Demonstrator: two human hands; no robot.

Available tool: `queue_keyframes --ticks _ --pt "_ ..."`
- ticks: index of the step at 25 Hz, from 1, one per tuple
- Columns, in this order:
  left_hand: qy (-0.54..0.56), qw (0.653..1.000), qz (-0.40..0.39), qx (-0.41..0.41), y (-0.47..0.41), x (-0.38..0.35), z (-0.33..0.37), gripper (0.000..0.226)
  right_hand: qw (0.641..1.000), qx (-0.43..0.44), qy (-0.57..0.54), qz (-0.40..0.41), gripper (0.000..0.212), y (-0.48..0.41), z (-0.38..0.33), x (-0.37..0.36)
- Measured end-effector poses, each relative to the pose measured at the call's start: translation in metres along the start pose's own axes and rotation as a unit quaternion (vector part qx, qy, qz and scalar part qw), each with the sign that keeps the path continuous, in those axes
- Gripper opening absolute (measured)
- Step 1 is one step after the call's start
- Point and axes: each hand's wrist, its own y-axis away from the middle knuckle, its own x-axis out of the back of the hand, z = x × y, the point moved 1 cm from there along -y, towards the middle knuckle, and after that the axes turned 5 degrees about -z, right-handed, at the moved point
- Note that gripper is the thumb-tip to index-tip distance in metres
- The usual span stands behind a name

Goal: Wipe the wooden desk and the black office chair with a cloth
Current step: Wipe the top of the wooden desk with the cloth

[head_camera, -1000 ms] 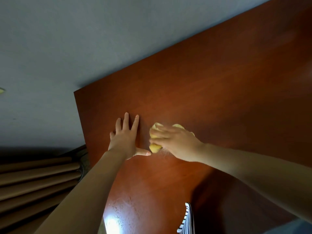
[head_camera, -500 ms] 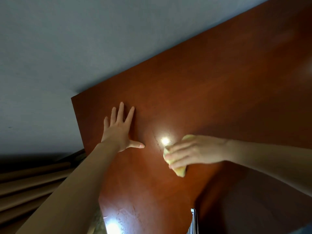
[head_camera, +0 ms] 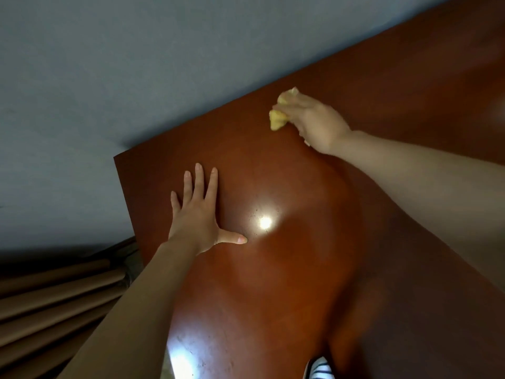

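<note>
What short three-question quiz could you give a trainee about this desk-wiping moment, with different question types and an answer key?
1. True or false: the left hand lies flat, fingers spread, on the reddish-brown wooden desk.
2. Multiple choice: the crumpled yellow cloth is
A. lying loose beside the left hand
B. gripped by the right hand near the desk's far edge
C. hanging off the desk's left corner
3. Fill in: the bright round glare spot on the desk sits just beyond the tip of the left hand's ____.

Key: 1 true; 2 B; 3 thumb.
</note>
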Motion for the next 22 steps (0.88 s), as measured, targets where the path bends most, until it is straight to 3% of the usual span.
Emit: queue_keyframes --ticks 3,7,14,18,22 --pt "0.013 1.000 0.004 -0.006 0.000 -0.004 0.000 0.149 0.993 -0.105 -0.008 0.056 0.041 -0.037 0.007 0.004" --pt "0.015 1.000 0.014 -0.005 -0.004 -0.004 -0.001 0.150 0.985 -0.150 0.040 0.075 0.042 -0.057 0.002 0.001" --pt "-0.011 0.999 0.033 -0.006 0.000 -0.008 -0.005 0.137 0.998 0.019 0.036 -0.040 0.046 -0.014 -0.069 -0.030" --pt "-0.031 0.996 0.088 0.004 0.032 -0.030 0.000 0.109 0.996 0.060 0.019 -0.058 0.044 0.028 -0.099 -0.043" --pt "-0.016 0.994 0.102 0.034 0.078 -0.065 -0.001 0.095 0.995 0.070 0.026 -0.073 0.048 0.066 -0.120 -0.056"
